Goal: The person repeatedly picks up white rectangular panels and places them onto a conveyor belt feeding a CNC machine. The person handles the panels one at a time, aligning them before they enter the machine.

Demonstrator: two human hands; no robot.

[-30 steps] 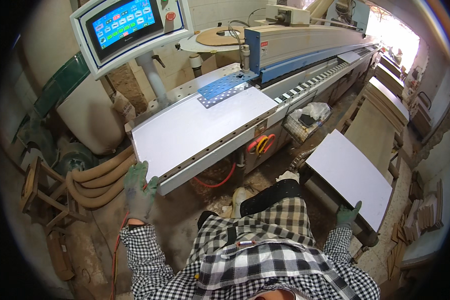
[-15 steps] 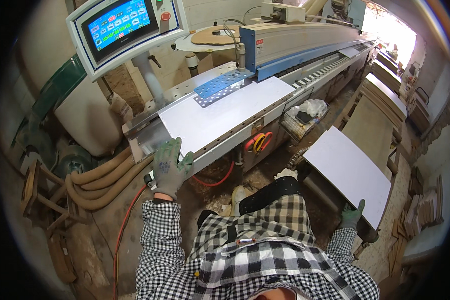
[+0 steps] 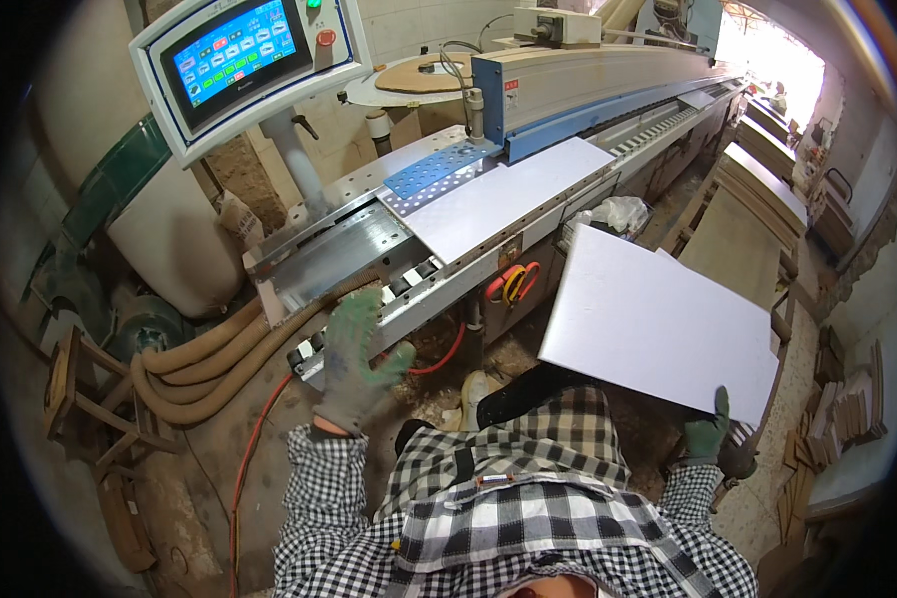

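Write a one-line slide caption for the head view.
Gloved left hand open near the machine; gloved right hand holds a white panel.

The machine's metal table (image 3: pixel 349 249) carries a white panel (image 3: pixel 508 194), lying flat, its far edge seemingly touching the perforated blue plate (image 3: pixel 434 167).

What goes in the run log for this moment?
left hand: open, at machine infeed | right hand: holding white panel | second panel: feeding

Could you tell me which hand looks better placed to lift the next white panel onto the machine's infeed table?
Probably the right. The right hand already grips the near edge of the loose white panel, held tilted beside the machine. The left hand is open and empty at the infeed table, free to steady it.
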